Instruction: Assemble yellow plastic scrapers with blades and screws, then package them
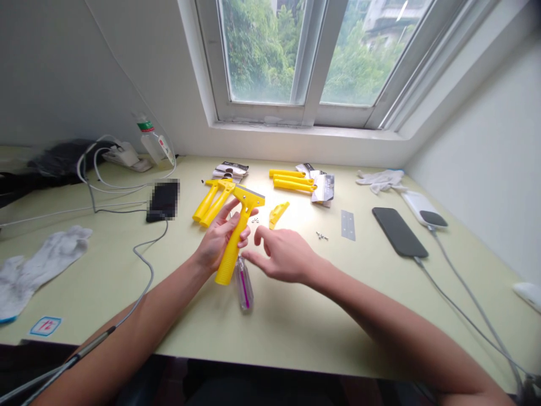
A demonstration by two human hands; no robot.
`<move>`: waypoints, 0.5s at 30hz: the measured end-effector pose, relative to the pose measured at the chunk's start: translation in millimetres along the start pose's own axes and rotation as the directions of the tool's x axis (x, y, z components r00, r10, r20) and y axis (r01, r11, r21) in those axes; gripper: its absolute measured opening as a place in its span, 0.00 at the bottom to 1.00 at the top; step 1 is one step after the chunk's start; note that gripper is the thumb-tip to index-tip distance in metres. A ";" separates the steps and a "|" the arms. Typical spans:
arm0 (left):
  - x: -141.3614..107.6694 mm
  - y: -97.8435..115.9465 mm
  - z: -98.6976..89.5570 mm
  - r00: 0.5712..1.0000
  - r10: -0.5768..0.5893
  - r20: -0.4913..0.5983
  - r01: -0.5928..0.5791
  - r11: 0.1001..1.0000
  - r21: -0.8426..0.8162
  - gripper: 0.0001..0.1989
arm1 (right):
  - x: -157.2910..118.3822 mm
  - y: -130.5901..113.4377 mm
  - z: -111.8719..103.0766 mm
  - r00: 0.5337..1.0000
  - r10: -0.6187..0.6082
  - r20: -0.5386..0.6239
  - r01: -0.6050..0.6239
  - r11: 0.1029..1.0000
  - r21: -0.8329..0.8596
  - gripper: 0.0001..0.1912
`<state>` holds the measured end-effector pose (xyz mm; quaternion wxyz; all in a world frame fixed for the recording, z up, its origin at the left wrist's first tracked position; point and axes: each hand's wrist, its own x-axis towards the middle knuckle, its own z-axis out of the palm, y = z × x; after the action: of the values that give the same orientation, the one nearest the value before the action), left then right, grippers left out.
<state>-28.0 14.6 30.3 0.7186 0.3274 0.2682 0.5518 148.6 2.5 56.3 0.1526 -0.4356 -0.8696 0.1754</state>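
My left hand [220, 237] is closed around a yellow scraper [231, 254], whose wide head with a metal blade and screws points up and away. A screwdriver [244, 286] with a clear handle and purple stripe is below the scraper; its shaft is partly hidden, and I cannot tell whether it rests on the table. My right hand [287, 254] hovers beside it, thumb and forefinger apart, the thumb tip close to the screwdriver's upper end. Just beyond lies a loose yellow scraper head piece [279, 215], with small nuts [255, 220] to its left. Several screws [322, 235] and a flat metal blade [348, 225] are further right.
More yellow scrapers [213, 203] lie left of centre; yellow handles [292, 179] and packets [324, 187] lie at the back. A phone [399, 231], power bank [424, 210], gloves [46, 265], bottle [154, 141] and cables surround the work area. The window is behind.
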 end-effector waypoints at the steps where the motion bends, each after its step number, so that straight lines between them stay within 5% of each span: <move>1: 1.4 2.4 -1.6 1.000 0.023 -0.021 -0.023 1.000 0.004 0.27 | -4.5 -6.2 4.8 0.994 0.005 0.109 0.001 0.998 -0.056 0.26; 4: 4.8 7.1 -5.1 0.995 0.069 -0.069 -0.067 0.998 0.018 0.28 | -15.8 -19.4 19.0 0.960 -0.029 0.280 0.069 0.989 -0.134 0.31; 8: 6.1 8.3 -5.0 0.995 0.066 -0.072 -0.064 0.997 0.032 0.29 | -18.3 -18.3 19.8 0.943 -0.066 0.326 0.125 0.978 -0.165 0.35; 11: 5.1 8.3 -3.8 0.996 0.066 -0.055 -0.063 0.997 0.045 0.29 | -14.8 -6.6 -2.2 0.948 -0.041 0.316 0.118 0.966 -0.229 0.33; 15: 3.8 8.4 -4.4 0.996 0.075 -0.048 -0.073 0.996 0.049 0.29 | -16.8 12.9 -55.4 0.955 -0.108 0.276 0.184 0.946 -0.266 0.08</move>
<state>-35.5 20.6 33.7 0.6828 0.3399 0.2868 0.5796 190.4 5.6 98.2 -0.0142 -0.3604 -0.9284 0.0897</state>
